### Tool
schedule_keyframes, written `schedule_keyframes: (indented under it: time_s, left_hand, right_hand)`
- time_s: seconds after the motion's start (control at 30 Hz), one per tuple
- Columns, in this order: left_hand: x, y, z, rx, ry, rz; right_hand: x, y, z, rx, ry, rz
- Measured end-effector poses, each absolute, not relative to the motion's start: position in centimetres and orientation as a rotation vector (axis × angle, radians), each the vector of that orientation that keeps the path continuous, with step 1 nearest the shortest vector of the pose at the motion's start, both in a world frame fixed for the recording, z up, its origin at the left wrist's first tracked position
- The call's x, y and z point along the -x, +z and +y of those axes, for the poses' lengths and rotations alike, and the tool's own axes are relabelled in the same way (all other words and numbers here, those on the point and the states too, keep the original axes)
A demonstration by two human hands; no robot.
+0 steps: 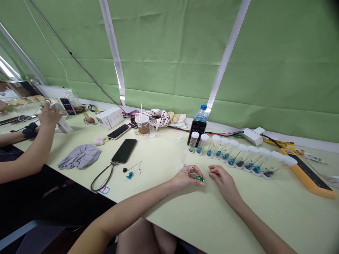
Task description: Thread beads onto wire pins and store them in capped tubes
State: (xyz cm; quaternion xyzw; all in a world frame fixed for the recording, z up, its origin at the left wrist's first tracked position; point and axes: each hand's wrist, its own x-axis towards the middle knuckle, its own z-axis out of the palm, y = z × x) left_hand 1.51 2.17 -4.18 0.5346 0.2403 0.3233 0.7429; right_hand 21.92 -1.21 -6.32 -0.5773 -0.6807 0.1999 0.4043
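My left hand (187, 178) is closed around a small shiny green plastic piece (200, 179), gripping it between thumb and fingers, with a thin wire showing beside it. Just to the right, my right hand (222, 180) hovers at the table with thumb and fingertips drawn together; whether anything tiny is between them I cannot make out. Behind both hands stands a row of clear tubes with white caps (225, 140), several holding blue or dark pieces and thin wires. A clear open tube (180, 155) stands behind my left hand, its white cap (179, 137) farther back.
Left of my forearm lie a blue plastic piece (129, 175), a bent wire (137, 165) and a phone (124, 150) with a strap. A phone timer (197, 128) leans on a water bottle (203, 111). An orange power strip (309, 176) is at right. Another person's hand (50, 114) works at left.
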Motion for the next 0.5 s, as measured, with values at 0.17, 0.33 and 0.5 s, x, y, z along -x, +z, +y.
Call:
schedule_keyframes:
  time_s: [0.17, 0.33, 0.5]
  left_hand:
    - [-1.7, -4.1, 1.9, -1.225, 0.718, 0.61]
    - [-1.8, -4.1, 1.7, -1.233, 0.802, 0.555]
    - [-1.8, -3.9, 1.9, -1.235, 0.841, 0.601]
  right_hand:
    - [-21.1, -6.0, -2.4, 1.405, 0.678, -1.658]
    - [-19.9, -5.2, -3.4, 1.397, 0.64, -1.768]
    - [-20.1, -5.1, -3.5, 1.31, 0.617, -1.784]
